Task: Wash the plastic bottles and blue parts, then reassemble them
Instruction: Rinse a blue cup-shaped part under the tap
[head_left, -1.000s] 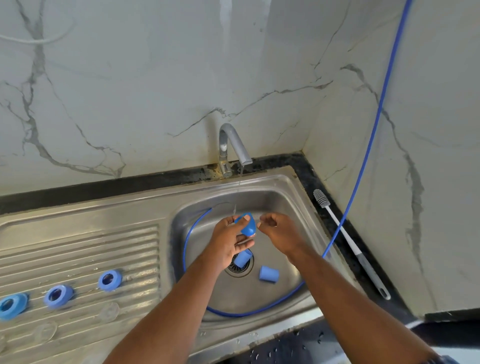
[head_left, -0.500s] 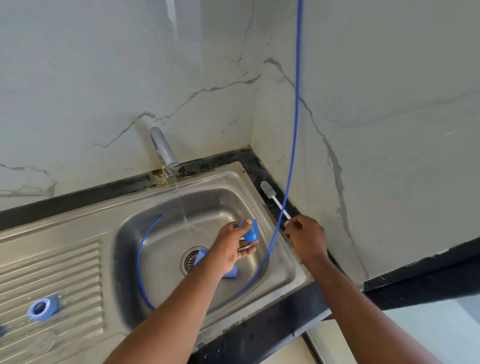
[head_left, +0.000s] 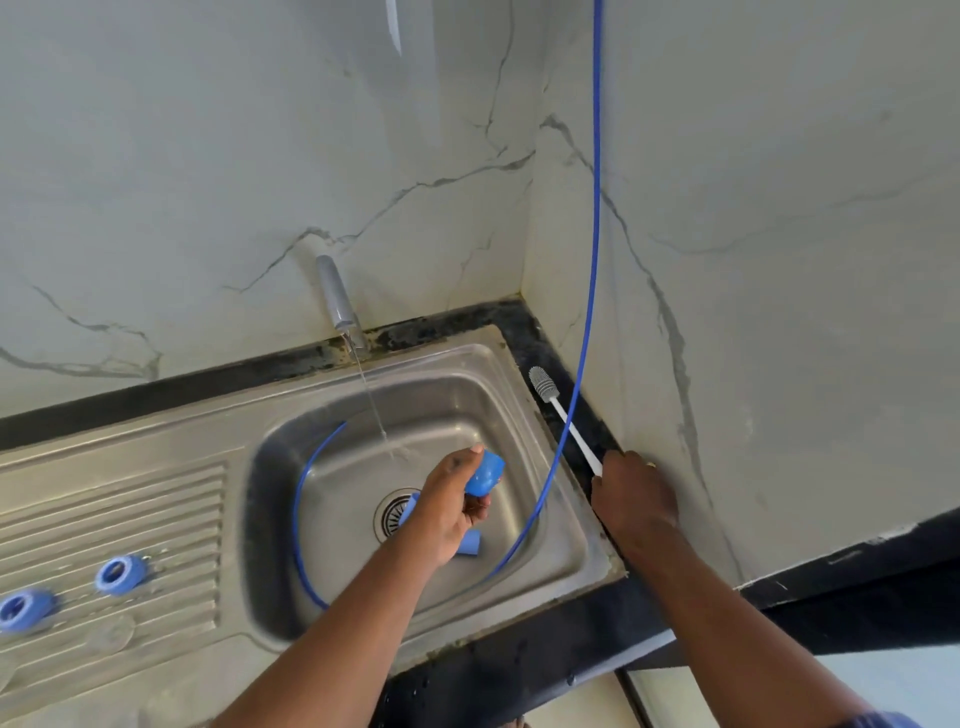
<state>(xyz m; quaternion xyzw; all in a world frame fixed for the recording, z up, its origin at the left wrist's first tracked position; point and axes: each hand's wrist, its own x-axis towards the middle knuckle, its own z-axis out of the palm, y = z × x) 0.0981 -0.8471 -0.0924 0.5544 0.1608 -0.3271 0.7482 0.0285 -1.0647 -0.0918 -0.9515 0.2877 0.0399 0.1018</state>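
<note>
Two blue rings (head_left: 120, 573) lie on the ribbed drainer (probably to drain). Over the sink (head_left: 467, 358), the left hand (head_left: 447, 512) pinches a blue cap (head_left: 484, 473). The right hand (head_left: 631, 493) grips the brush (head_left: 569, 423) on the worktop (head_left: 509, 670), likely for scrubbing.

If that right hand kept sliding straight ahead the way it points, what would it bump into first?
Likely the blue hose, which crosses the brush handle just ahead of the right hand gripping it. Depth is unclear; the hose may hang slightly above.
</note>
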